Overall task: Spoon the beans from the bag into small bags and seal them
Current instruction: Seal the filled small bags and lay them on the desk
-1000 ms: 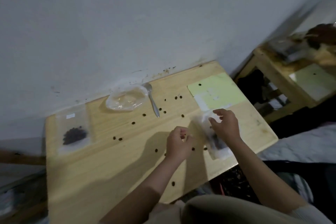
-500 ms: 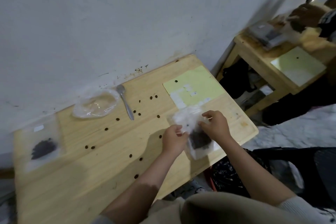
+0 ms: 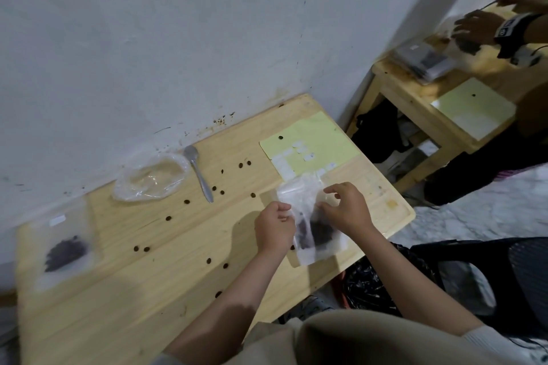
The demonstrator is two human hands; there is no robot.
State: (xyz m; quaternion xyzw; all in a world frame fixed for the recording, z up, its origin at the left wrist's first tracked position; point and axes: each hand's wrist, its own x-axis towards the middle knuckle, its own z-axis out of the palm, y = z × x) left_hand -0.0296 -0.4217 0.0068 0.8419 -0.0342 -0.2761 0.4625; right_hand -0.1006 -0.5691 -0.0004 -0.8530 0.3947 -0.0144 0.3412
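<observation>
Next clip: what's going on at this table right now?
A person holds a small clear bag of dark beans over the wooden table, the left hand gripping one edge and the right hand pinching the other. The spoon lies idle beside an emptied plastic bag. Another small bag with beans lies at the far left, and loose beans are scattered across the tabletop.

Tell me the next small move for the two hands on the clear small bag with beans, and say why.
Probably press the mouth closed. The left hand and right hand both pinch the clear small plastic bag, which already holds a dark heap of beans, while the metal spoon lies unused on the pale wooden table. Whether its strip is already sealed is unclear.
</observation>
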